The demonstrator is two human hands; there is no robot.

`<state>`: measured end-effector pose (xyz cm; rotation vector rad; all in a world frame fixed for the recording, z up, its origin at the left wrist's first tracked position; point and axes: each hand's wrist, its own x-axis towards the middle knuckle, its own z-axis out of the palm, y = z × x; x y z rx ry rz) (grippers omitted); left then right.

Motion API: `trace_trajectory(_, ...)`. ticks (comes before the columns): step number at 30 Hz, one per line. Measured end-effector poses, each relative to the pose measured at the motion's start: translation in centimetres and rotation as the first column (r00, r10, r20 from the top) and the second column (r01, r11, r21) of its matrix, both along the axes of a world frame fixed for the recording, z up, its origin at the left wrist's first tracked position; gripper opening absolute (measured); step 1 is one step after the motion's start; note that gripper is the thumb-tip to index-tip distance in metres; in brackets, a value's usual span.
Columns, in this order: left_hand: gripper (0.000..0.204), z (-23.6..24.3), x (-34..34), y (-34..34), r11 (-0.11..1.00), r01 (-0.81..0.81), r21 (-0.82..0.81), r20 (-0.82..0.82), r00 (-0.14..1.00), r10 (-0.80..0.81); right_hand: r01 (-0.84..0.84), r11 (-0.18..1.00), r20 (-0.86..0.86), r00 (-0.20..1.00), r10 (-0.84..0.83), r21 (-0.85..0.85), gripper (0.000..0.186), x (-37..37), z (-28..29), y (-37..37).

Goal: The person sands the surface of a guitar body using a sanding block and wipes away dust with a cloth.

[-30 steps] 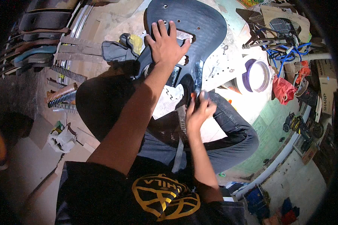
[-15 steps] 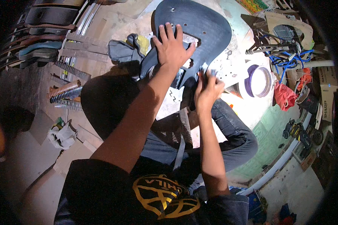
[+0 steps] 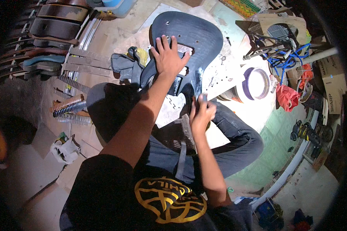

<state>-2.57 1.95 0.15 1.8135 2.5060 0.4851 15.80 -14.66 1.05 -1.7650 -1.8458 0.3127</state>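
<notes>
The dark guitar body lies in front of the seated person, rounded end pointing away. The left arm extends forward; the left hand rests palm down on the guitar body beside its cutouts, fingers spread, gripping nothing. The right forearm also extends forward, positioning the right hand at the guitar body's near right end, fingers curled. I cannot tell what, if anything, they grasp. A round tub stands right of the guitar body.
</notes>
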Motion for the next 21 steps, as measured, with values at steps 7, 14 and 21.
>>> trace_trajectory(7,0.074,1.3,-1.7,-1.3,0.993,0.087,0.084,-0.043,0.996,-0.084,-0.298,0.733,-0.716,0.602,-0.353,-0.611,0.043,5.4,3.7,-5.4)
trace_trajectory(14,0.076,2.3,-6.3,-4.1,0.971,-0.235,-0.046,0.099,0.966,0.238,-0.556,0.755,-0.641,-0.447,-0.624,-0.347,0.043,9.4,5.0,-5.3)
trace_trajectory(21,0.044,3.2,-10.0,-5.1,0.953,-0.167,0.253,0.305,0.949,0.085,-0.509,0.794,-0.637,-0.501,-0.587,-0.332,0.035,8.9,3.5,-4.6)
